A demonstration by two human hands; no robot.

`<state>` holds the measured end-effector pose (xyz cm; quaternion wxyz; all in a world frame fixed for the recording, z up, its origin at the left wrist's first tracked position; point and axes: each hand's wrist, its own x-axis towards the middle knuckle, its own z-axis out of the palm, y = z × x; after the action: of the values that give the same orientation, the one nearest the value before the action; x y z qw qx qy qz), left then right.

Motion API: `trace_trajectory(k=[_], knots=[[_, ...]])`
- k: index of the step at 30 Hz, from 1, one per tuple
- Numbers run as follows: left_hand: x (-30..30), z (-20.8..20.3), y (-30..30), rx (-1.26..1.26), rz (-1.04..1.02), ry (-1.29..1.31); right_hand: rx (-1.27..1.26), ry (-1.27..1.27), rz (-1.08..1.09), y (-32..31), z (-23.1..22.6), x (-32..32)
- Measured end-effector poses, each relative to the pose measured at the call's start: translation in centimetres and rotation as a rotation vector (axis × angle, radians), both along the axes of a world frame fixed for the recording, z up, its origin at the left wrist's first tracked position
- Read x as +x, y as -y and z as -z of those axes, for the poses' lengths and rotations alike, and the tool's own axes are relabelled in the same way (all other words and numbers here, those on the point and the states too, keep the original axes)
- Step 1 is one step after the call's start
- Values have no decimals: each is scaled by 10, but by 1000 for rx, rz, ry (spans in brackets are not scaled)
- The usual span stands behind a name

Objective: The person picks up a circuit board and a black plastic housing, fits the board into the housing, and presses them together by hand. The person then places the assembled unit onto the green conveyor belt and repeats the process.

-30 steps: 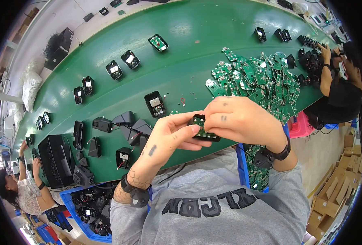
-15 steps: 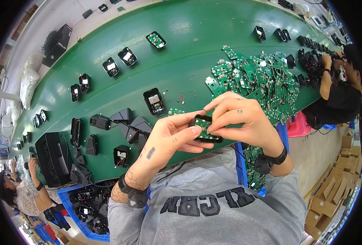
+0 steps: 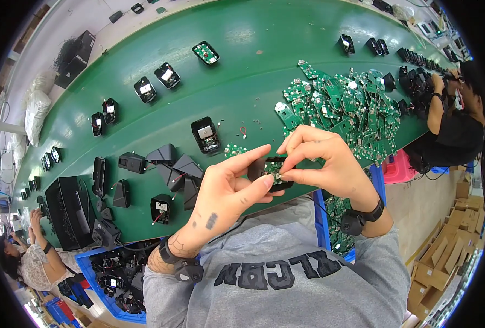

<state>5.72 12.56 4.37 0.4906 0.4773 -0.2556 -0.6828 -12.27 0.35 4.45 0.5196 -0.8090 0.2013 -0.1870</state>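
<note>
My left hand (image 3: 226, 191) holds a small black plastic housing (image 3: 256, 170) near the table's front edge, thumb on its near side and index finger stretched past it. A green circuit board (image 3: 273, 166) lies inside the housing. My right hand (image 3: 330, 164) reaches in from the right, thumb and index fingertips pinched together at the board's right side. Whatever sits between those fingertips is too small to make out. Just beyond my left hand lie a loose circuit board (image 3: 235, 150) and an open black housing (image 3: 206, 135) with a white part inside.
A heap of green circuit boards (image 3: 341, 104) covers the table on the right. Several black housings (image 3: 168, 75) stand in a row along the far strip; black shells (image 3: 163, 153) cluster at left. A blue crate (image 3: 117, 311) stands below. Co-workers sit at both sides.
The housing in my left hand has tilted, showing more of its outer wall, and my left index finger has straightened. Housings on the far strip have shifted slightly left.
</note>
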Motion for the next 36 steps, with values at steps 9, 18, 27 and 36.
trace_trajectory(k=[9, 18, 27, 36], knots=[[-10, 8, -9, -169, -58, 304, -155, 16, -17, -2, -7, 6], [7, 2, 7, -43, -45, -33, -323, 310, 148, 8, 7, -10], [-15, -4, -3, -136, -142, 76, -470, 238, 380, -32, 10, -4], [-20, 17, -13, -524, -266, 267, -475, 258, 553, -43, 14, 8]])
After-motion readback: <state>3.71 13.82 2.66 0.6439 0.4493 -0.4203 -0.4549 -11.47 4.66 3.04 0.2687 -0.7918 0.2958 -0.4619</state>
